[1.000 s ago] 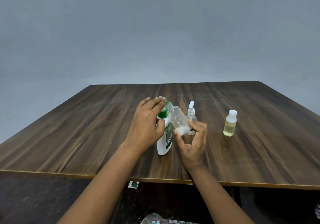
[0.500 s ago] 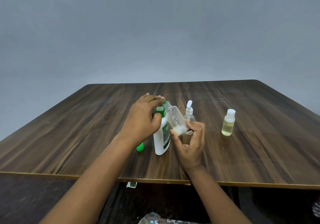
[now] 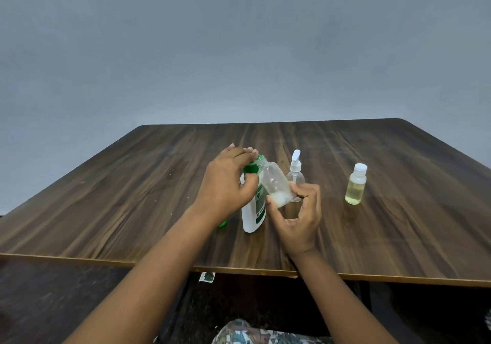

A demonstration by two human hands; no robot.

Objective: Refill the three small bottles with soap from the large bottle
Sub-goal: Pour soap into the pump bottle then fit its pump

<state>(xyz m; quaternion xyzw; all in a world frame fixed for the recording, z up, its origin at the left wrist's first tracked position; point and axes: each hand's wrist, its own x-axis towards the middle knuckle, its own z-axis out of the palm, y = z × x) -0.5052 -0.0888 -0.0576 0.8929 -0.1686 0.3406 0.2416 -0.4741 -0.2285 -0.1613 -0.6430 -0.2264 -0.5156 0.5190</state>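
The large white soap bottle (image 3: 252,215) with a green label stands on the table. My left hand (image 3: 227,184) grips its green top (image 3: 250,169) between thumb and fingers. My right hand (image 3: 299,217) pinches the base of a clear small bottle (image 3: 275,183). That bottle is tilted, its open neck up by my left fingertips, with a little white soap at its bottom. A small pump bottle (image 3: 295,172) stands just behind it. Farther right stands a capped small bottle (image 3: 356,185) of yellowish liquid.
A loose green cap (image 3: 222,223) lies on the wooden table (image 3: 132,197), partly hidden behind my left wrist. The table's near edge (image 3: 239,270) runs in front of me, and a patterned cloth (image 3: 252,334) shows below it.
My left hand's fingers have curled down over the large bottle's green top. The green cap by my left wrist has come into view. My right hand still holds the tilted clear bottle.
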